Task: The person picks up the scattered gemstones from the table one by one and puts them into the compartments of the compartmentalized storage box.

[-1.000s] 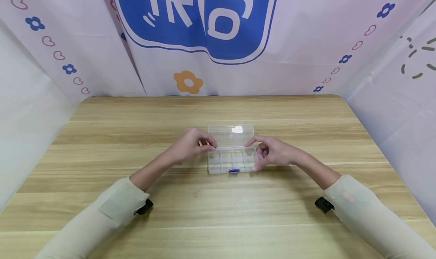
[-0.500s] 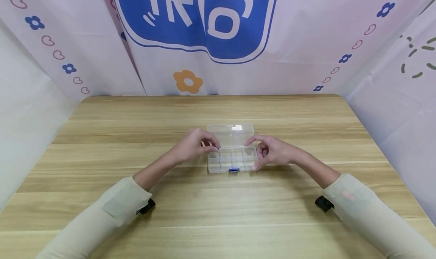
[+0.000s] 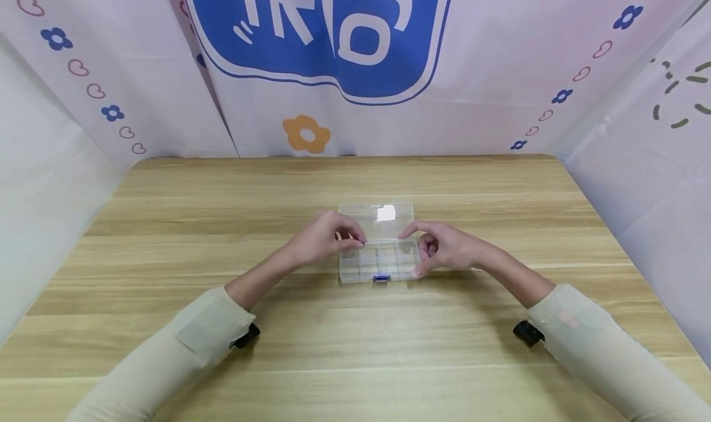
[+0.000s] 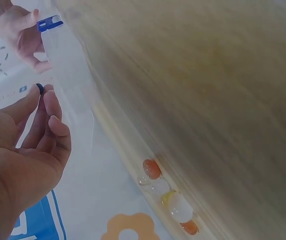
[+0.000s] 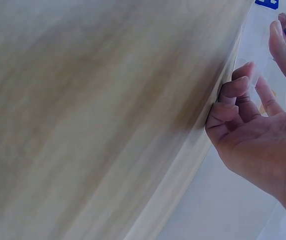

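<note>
A printed fabric backdrop [image 3: 500, 70], white with one large blue emblem, one orange flower and strings of small hearts and blue flowers, hangs behind a pale wood-grain counter [image 3: 222, 348] with a smooth laminate look. Near the counter's middle lies one clear plastic organiser box [image 3: 379, 262], rectangular and lying open, its flat lid [image 3: 378, 219] folded back away from the person and one small blue latch [image 3: 381, 277] on its near edge. Thin walls split the tray into small square compartments; what lies in them cannot be told. The left hand [image 3: 322, 243] hovers at the box's left end, its grip narrow, thumb and forefinger pinching one tiny dark bead [image 4: 40, 88] above the far-left compartments. The right hand [image 3: 444, 249] holds the box's right end, fingers curled round the edge.
</note>
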Demonstrator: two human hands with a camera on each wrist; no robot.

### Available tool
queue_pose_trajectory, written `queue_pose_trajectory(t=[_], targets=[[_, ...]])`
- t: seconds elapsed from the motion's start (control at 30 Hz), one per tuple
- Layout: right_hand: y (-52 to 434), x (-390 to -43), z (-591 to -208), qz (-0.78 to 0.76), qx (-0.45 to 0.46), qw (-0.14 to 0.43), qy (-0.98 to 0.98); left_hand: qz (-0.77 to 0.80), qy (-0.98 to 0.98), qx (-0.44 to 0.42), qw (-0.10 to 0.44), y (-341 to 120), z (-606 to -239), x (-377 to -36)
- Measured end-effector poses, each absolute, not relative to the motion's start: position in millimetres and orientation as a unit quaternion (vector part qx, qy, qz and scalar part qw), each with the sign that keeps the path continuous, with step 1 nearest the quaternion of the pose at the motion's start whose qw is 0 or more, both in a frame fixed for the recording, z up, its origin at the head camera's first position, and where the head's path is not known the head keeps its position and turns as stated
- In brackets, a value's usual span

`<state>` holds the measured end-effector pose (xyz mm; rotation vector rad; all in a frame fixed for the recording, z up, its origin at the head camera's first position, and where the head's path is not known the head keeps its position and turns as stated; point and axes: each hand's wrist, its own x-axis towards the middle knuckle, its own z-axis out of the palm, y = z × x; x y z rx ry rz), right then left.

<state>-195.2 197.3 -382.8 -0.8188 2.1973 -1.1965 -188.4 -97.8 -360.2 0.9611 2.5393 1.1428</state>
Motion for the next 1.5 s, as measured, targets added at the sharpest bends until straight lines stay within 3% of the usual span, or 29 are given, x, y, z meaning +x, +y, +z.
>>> queue_pose_trajectory(t=[1.5], targets=[[198, -197, -384, -0.43, -0.291, 0.254, 0.816, 0.389, 0.836, 0.372, 0.105, -59, -370, -192]])
